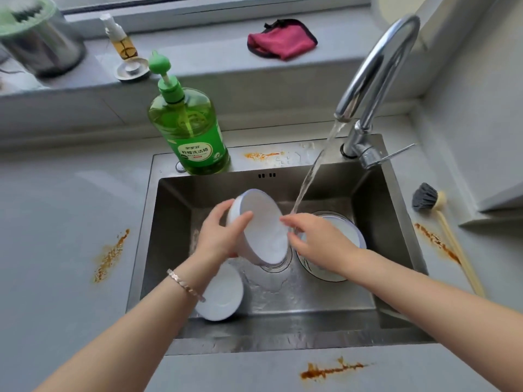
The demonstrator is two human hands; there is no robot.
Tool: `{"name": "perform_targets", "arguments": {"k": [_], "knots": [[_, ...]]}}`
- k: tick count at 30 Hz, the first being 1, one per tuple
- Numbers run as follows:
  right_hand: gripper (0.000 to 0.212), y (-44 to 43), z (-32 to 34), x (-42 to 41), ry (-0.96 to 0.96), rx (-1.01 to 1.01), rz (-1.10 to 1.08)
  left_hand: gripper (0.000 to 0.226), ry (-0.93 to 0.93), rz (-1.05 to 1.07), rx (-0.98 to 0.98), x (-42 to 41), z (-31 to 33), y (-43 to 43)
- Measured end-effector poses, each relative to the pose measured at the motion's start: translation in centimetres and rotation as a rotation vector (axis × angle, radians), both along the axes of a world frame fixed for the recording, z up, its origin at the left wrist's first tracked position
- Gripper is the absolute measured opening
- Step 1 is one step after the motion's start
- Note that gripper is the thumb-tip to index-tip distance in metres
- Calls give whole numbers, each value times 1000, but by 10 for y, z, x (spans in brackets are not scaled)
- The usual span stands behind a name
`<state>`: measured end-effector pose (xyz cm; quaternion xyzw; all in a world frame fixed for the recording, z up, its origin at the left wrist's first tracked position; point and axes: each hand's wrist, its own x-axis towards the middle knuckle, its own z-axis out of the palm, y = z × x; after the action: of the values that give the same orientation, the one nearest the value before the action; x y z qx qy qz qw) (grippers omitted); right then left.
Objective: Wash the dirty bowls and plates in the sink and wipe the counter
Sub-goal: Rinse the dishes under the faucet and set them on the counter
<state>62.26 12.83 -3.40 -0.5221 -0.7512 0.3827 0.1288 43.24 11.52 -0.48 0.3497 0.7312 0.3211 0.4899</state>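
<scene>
Soft, even daylight fills the scene, coming from the window along the far edge of the worktop. Shadows are faint, and the inner walls of the sink are the darkest part. Bright glare runs along the curve of the tap. The metal canister at the far left corner is smeared with blur. Wide-angle distortion bows the worktop's edges and stretches everything toward the corners, while the centre is fairly sharp.

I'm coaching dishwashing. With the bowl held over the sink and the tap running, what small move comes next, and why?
Probably shift the white bowl slightly right, into the water stream. The left hand grips its rim and the right hand touches its inside, but the stream falls just past the bowl's right edge.
</scene>
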Motion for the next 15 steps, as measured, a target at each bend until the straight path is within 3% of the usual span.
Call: {"name": "perform_targets", "arguments": {"k": [2,4,7,9,12,15], "knots": [[45,8,-3,-9,-155,55,210,34,-104,30,-18,14,-2,-4],[54,13,-6,-18,-246,-24,317,34,-190,56,-18,26,-2,-6],[52,7,-3,-23,7,-247,417,32,-265,131,15,29,-2,-2],[47,2,-1,-12,52,-222,565,31,-258,176,30,22,-1,2],[44,17,-2,11,-286,50,725,31,-279,163,15,13,-2,0],[53,40,5,7,-516,172,683,28,-368,130,-47,21,-4,-6]]}}
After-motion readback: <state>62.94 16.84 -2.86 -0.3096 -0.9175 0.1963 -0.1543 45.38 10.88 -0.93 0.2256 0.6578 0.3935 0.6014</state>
